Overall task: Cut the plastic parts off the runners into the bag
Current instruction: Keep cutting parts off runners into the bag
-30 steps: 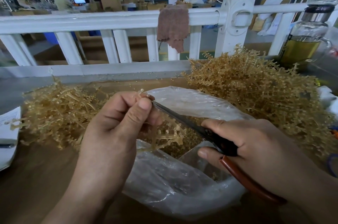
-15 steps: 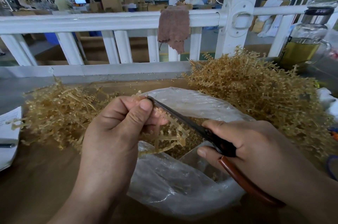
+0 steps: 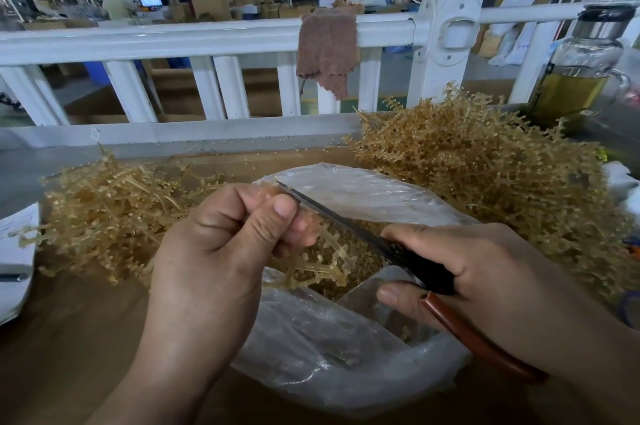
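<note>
My left hand [image 3: 221,251] pinches a tan plastic runner [image 3: 325,261] between thumb and fingers, over the mouth of a clear plastic bag [image 3: 329,355]. My right hand [image 3: 485,279] grips scissors [image 3: 398,251] with a black pivot and red-brown handles. Their blades run up and left, and the tip lies at my left thumb against the runner's upper end. Small cut tan parts [image 3: 360,234] fill the bottom of the bag. The runner's top is hidden in my fingers.
A tall heap of tan runners [image 3: 485,175] lies right of the bag, a lower heap [image 3: 110,209] on the left. A white railing [image 3: 207,39] with a brown cloth [image 3: 325,53] stands behind. A glass jar [image 3: 581,71] sits far right, white paper [image 3: 14,261] far left.
The runner has turned a little in my left hand and its free end has dropped lower over the bag. The scissor blades slid slightly along it toward my thumb.
</note>
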A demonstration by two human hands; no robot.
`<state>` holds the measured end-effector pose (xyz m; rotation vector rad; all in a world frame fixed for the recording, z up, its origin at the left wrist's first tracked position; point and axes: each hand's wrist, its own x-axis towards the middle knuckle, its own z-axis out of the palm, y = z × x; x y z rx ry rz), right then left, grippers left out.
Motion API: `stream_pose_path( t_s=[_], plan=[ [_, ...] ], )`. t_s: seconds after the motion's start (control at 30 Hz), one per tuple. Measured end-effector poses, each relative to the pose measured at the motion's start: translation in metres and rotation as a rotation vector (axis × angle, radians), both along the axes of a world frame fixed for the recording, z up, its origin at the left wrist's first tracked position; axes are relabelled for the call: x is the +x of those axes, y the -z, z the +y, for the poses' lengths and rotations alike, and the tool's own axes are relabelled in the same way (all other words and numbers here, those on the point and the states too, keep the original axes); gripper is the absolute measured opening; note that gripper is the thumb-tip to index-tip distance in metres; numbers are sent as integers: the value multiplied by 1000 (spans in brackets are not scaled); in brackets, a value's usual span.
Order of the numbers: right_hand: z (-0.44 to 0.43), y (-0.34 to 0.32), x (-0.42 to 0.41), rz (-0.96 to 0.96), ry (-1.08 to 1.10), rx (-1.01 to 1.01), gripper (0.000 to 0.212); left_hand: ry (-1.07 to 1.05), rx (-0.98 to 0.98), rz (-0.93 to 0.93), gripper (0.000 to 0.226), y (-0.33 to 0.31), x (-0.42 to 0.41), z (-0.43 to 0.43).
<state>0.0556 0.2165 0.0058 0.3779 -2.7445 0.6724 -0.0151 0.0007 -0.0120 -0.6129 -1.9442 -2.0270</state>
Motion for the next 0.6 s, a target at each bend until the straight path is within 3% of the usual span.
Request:
stream_pose_path(
  t_s=[0.6],
  plan=[
    [-9, -4, 4, 42, 15, 5, 46, 18, 50, -47, 22, 2, 0, 3]
  ],
)
